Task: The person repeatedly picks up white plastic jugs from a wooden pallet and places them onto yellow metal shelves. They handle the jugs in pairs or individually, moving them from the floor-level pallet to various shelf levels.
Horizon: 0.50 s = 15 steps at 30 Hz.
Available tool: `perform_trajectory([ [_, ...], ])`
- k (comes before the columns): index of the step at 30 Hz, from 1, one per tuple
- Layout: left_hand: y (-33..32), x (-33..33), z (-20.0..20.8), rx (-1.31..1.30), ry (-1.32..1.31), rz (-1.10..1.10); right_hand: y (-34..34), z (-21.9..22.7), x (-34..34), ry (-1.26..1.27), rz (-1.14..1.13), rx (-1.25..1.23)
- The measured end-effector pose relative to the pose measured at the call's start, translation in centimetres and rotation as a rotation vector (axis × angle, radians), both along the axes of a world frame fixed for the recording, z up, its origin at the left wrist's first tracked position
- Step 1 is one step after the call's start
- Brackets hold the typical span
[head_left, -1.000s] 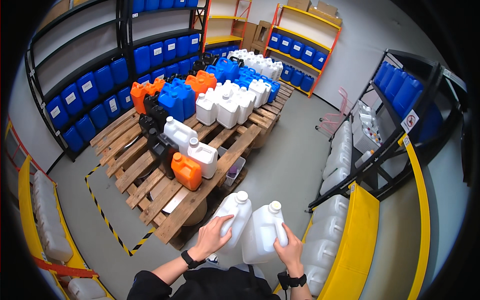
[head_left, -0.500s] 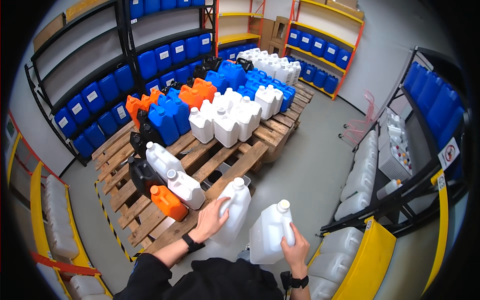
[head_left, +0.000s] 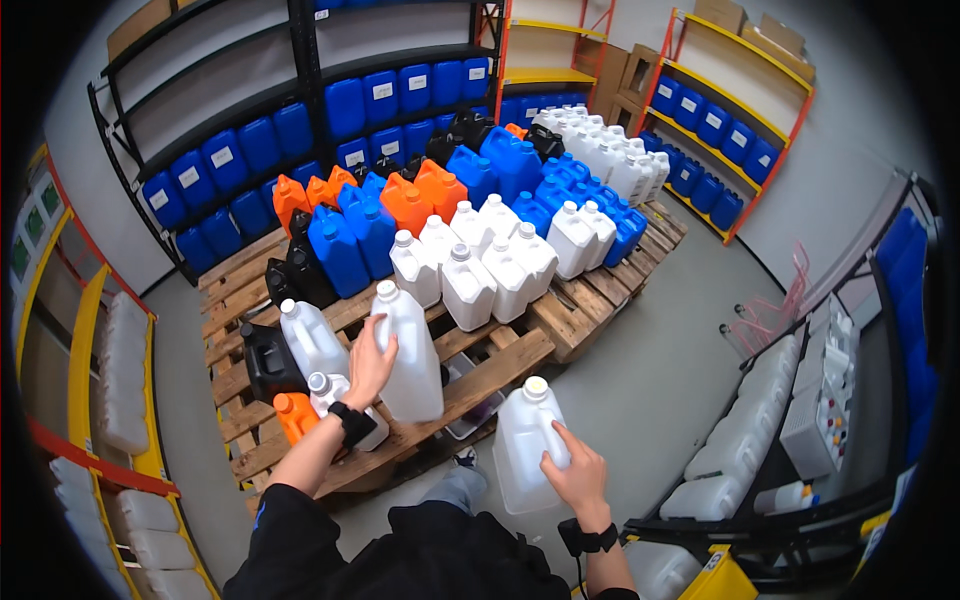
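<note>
The left hand (head_left: 371,362) clamps the left side of a tall translucent white plastic jug (head_left: 409,355), long axis roughly upright, over the brown slatted wooden pallet (head_left: 505,365)'s near edge; contact is unclear. The right hand (head_left: 577,472), farther off, grips a second translucent white plastic jug (head_left: 525,455) to the right.

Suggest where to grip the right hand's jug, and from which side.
Probably the handle, coming from the right: the jug hangs cap up, and the handle runs down that side, where the right hand holds it.

Black sleeves (head_left: 290,535), black wristbands (head_left: 352,425), pale trousers (head_left: 458,487)
</note>
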<state>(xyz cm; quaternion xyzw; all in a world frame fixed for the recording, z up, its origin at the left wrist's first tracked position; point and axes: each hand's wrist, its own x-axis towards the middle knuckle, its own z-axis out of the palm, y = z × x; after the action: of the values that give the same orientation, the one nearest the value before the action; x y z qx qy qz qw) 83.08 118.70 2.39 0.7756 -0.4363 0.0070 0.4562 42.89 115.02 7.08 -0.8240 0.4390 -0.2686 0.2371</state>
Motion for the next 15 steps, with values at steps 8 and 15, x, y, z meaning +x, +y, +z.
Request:
perform_trajectory([
  [8,-10.3,8.0,-4.2,0.061,0.000,0.219,-12.0,-0.4,10.8,-0.006,0.257,-0.065],
  [15,-15.5,12.1,-8.0,0.062,0.084,0.361,-19.1,-2.1,22.1,-0.029,0.415,-0.063],
])
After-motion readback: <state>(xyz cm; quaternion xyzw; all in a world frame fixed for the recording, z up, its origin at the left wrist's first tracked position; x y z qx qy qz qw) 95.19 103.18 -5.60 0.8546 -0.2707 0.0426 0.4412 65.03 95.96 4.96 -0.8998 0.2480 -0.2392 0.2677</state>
